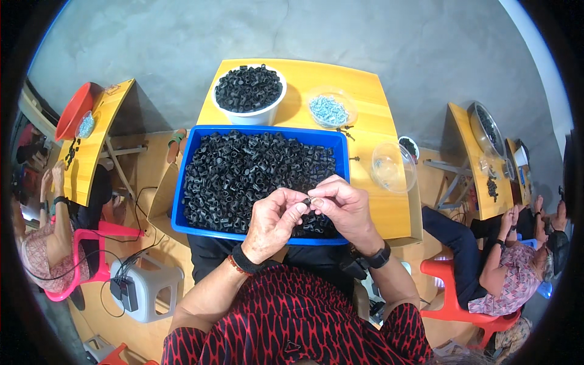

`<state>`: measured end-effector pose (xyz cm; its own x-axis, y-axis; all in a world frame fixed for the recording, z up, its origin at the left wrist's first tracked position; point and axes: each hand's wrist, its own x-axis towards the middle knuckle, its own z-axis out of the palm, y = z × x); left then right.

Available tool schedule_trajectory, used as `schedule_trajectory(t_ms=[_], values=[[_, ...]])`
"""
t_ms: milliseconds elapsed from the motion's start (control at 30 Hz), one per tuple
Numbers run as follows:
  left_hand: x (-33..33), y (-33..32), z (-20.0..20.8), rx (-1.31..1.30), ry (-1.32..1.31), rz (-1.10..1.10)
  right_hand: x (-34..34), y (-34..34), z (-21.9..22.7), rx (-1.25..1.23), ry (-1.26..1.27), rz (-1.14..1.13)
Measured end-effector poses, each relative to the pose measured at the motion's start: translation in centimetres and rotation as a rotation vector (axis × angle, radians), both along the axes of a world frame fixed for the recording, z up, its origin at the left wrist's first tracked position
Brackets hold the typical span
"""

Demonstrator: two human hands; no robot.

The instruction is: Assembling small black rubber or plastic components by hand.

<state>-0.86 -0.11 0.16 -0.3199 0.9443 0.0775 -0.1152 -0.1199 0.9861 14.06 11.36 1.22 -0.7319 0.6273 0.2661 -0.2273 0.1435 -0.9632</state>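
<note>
My left hand (277, 216) pinches a small black plastic fitting (306, 201) between thumb and fingertips. Close against it, my right hand (344, 207) has its thumb and forefinger pressed together on a tiny piece at the fitting, perhaps a screw, mostly hidden by the fingers. Both hands are above the near right part of a blue tray (182, 204), which is heaped with black plastic fittings (243, 176). Beyond the tray, a clear round tub (351, 112) holds many light-blue screws (329, 111).
A white bucket (255, 115) full of black fittings stands at the table's far left. An open clear container (394, 176) sits on the right of the yellow table (365, 85), near a few loose dark pieces (347, 132). Other people work at tables on both sides, and a grey stool (146, 286) with cables stands left.
</note>
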Motion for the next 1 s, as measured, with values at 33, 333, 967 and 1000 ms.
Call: schedule_trajectory(t_ms=[33,333,967,1000], values=[[0.0,-0.1,0.1,0.001,0.001,0.001,0.1,-0.1,0.0,0.001,0.001,0.001],[-0.3,0.0,-0.3,-0.011,-0.115,-0.020,-0.4,-1.5,1.6,0.597,-0.110,-0.157],[-0.2,0.0,0.4,0.014,-0.150,-0.023,-0.4,-1.2,0.4,0.406,-0.072,-0.203],[-0.2,0.0,0.4,0.011,-0.153,-0.022,-0.4,-1.3,0.6,0.477,-0.082,-0.216]])
